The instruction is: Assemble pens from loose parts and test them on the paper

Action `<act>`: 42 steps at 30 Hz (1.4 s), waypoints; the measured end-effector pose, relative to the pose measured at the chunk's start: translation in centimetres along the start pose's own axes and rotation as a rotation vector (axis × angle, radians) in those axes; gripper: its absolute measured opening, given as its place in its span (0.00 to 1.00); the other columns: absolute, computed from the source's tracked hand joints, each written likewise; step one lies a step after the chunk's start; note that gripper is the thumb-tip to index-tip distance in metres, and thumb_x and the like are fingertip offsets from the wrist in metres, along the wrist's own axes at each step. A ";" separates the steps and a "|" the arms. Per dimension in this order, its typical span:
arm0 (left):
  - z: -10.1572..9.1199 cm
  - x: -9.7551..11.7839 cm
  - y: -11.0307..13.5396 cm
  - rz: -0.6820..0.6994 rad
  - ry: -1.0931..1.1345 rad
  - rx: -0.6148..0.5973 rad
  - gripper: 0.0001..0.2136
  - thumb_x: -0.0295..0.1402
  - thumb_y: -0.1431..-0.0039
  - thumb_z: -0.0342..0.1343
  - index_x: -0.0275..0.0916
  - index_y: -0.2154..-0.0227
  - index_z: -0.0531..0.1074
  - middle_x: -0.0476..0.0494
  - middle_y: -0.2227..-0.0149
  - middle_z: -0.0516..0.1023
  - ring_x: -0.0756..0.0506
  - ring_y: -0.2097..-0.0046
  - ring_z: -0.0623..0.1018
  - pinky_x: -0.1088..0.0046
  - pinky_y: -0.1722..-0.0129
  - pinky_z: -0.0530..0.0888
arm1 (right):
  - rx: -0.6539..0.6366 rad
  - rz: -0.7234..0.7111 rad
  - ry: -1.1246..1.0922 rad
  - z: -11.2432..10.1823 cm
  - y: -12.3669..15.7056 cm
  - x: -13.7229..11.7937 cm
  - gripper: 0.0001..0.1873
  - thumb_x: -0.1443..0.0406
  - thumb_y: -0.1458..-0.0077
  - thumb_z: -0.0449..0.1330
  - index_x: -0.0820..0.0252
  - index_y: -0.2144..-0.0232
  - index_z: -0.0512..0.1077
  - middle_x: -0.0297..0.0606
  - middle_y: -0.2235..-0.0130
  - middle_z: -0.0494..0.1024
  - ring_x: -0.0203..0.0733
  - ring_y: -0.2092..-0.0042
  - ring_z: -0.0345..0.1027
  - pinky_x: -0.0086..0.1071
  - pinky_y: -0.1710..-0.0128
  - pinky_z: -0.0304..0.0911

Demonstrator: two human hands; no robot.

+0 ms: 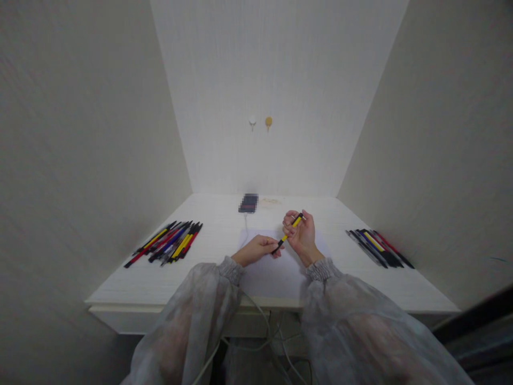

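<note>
A yellow pen [290,228] with black ends slants over a pale sheet of paper [272,280]. My left hand [258,248] pinches its lower black end between thumb and fingers. Around the upper part curl the fingers of my right hand [302,235], palm turned up, the pen's black top beside the thumb. Whether the black lower piece is a separate cap cannot be made out.
To the left lies a pile of several pens [172,243] in mixed colours; a smaller row of pens [379,247] lies to the right. A blurred dark phone-like device [248,203] with a white cable [246,227] rests at the back. Two hooks [268,122] hang on the rear wall.
</note>
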State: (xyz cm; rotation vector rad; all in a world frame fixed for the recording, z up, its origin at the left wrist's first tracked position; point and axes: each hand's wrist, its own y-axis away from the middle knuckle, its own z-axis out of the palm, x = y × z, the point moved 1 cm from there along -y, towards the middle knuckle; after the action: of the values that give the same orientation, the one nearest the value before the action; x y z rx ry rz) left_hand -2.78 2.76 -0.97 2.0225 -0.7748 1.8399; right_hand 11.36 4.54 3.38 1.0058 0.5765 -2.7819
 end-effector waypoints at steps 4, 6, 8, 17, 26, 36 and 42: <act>0.0 0.3 0.1 -0.019 -0.020 0.085 0.15 0.41 0.56 0.57 0.32 0.73 0.72 0.47 0.78 0.72 0.54 0.76 0.68 0.77 0.73 0.64 | -0.005 -0.032 0.019 0.1 0.1 0.5 0.07 0.66 0.54 0.50 0.61 0.76 0.67 0.31 0.81 0.64 0.26 0.84 0.46 0.20 0.88 0.45; -0.1 0.3 0.1 -0.041 -0.025 0.176 0.13 0.38 0.60 0.60 0.32 0.75 0.70 0.50 0.80 0.70 0.55 0.78 0.65 0.79 0.76 0.61 | -0.011 -0.042 0.021 0.1 0.1 0.8 0.06 0.69 0.55 0.50 0.61 0.75 0.67 0.30 0.80 0.64 0.25 0.84 0.46 0.19 0.87 0.45; -0.3 0.2 0.1 -0.045 -0.044 0.268 0.13 0.36 0.64 0.62 0.33 0.76 0.69 0.53 0.82 0.67 0.56 0.79 0.63 0.80 0.79 0.59 | -0.011 -0.045 0.027 0.1 0.0 1.1 0.06 0.71 0.56 0.51 0.61 0.75 0.67 0.30 0.79 0.64 0.25 0.83 0.48 0.19 0.86 0.47; -0.8 0.1 -0.2 0.032 -0.071 0.398 0.13 0.37 0.60 0.59 0.32 0.75 0.69 0.52 0.80 0.67 0.55 0.77 0.63 0.79 0.76 0.60 | 0.017 -0.071 0.294 -0.2 -0.2 1.6 0.05 0.70 0.59 0.57 0.60 0.75 0.70 0.32 0.74 0.68 0.30 0.73 0.59 0.25 0.73 0.57; -0.5 0.6 0.0 -0.010 -0.014 0.194 0.14 0.40 0.54 0.55 0.31 0.75 0.73 0.47 0.78 0.71 0.52 0.74 0.67 0.76 0.70 0.62 | -0.045 0.118 0.769 -1.4 0.0 1.9 0.12 0.59 0.60 0.60 0.64 0.78 0.71 0.30 0.82 0.66 0.30 0.79 0.54 0.27 0.77 0.49; -1.1 -0.3 0.0 -0.068 -0.178 0.357 0.14 0.40 0.62 0.59 0.31 0.84 0.71 0.52 0.85 0.65 0.55 0.81 0.61 0.77 0.78 0.56 | 0.070 0.050 0.940 -1.0 0.0 2.2 0.14 0.57 0.64 0.61 0.64 0.81 0.72 0.29 0.83 0.65 0.30 0.79 0.52 0.27 0.77 0.46; -0.9 0.2 -0.2 -0.020 -0.022 0.371 0.13 0.38 0.60 0.58 0.32 0.74 0.74 0.48 0.77 0.73 0.53 0.76 0.67 0.77 0.72 0.62 | 0.150 -0.014 0.866 -2.1 -0.6 2.2 0.17 0.54 0.60 0.60 0.64 0.81 0.71 0.28 0.86 0.61 0.30 0.81 0.50 0.27 0.80 0.45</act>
State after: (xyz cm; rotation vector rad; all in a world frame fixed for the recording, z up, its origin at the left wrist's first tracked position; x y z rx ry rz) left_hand -3.37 3.39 -0.66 2.2606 -0.4389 2.0772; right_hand 10.81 5.99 0.68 2.2464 0.4383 -2.3036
